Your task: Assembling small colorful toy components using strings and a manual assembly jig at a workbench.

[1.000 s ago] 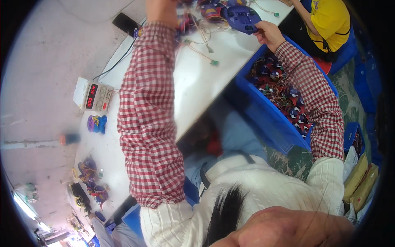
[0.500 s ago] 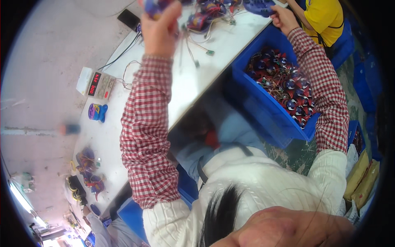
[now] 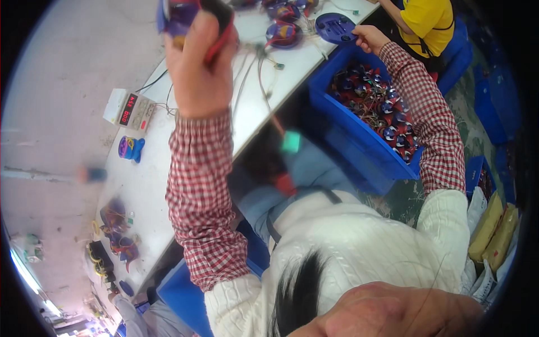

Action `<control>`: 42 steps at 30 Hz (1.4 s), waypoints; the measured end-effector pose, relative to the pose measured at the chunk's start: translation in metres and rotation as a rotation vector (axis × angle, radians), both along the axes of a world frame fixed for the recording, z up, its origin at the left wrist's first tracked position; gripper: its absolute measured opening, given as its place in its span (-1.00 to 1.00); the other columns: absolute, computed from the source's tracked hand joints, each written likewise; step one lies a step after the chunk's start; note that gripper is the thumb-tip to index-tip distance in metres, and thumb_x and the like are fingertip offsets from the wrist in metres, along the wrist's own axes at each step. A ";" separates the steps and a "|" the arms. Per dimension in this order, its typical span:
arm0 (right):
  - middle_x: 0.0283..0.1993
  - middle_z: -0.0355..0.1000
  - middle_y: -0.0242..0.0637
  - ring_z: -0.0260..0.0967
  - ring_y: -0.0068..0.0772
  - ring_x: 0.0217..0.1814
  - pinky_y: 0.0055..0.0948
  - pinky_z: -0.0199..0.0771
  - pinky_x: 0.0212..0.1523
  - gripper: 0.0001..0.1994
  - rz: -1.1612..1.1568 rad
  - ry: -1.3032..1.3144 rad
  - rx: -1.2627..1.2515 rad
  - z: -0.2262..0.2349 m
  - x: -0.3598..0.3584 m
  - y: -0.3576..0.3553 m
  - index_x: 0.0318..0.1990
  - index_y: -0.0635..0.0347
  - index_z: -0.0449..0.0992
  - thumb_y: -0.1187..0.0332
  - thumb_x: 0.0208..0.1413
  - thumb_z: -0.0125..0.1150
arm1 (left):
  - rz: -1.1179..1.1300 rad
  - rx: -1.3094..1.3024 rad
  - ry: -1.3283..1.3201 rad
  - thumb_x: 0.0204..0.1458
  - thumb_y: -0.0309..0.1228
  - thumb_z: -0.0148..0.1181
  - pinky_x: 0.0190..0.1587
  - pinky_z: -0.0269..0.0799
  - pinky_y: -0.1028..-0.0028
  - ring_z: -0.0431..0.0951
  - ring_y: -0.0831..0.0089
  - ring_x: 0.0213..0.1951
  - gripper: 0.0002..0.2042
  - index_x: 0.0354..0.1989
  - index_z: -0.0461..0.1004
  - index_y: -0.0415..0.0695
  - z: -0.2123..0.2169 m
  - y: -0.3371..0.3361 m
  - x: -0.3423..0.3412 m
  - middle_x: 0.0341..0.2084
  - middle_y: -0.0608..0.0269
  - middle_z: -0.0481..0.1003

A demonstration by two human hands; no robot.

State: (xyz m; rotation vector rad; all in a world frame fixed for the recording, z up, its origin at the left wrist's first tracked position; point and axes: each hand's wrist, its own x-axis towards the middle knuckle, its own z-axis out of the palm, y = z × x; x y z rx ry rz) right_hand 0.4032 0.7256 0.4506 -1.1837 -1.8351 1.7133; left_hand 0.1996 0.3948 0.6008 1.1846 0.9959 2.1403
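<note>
My left hand (image 3: 202, 73) is raised over the table, its fingers wrapped round a purple and red curved plastic shell (image 3: 178, 19). The top edge of the view cuts off part of this shell. Thin wires beside that hand trail down past the table edge to a small green circuit board (image 3: 291, 141), blurred; their upper end is unclear. Over the far table edge, my right hand (image 3: 371, 39) pinches the rim of a round dark-blue plastic disc (image 3: 336, 29) with moulded recesses. Just left of the disc, a similar wired shell (image 3: 283, 35) lies on the table.
A blue bin (image 3: 359, 147) full of wired red and purple parts stands right of the white table (image 3: 247, 126). On the table are a power supply with a red display (image 3: 133, 115) and a small blue-purple object (image 3: 131, 149). A person in yellow (image 3: 429, 22) sits beyond.
My left hand has come closer with the shell, and the green board has swung out past the table edge. My right hand has shifted left, bringing the disc's recessed face into fuller view.
</note>
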 end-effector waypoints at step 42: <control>-0.65 0.33 -0.35 0.20 -0.44 -0.68 -0.48 0.29 -0.65 -0.90 1.565 -0.538 0.715 0.095 -0.119 -0.195 -0.51 0.23 0.47 0.40 -0.07 0.12 | 1.101 -0.644 0.133 -0.20 -0.28 0.41 0.04 0.32 0.41 0.40 0.24 -0.09 -0.33 0.03 0.16 -0.29 -0.143 -0.248 0.002 -0.11 -0.02 0.32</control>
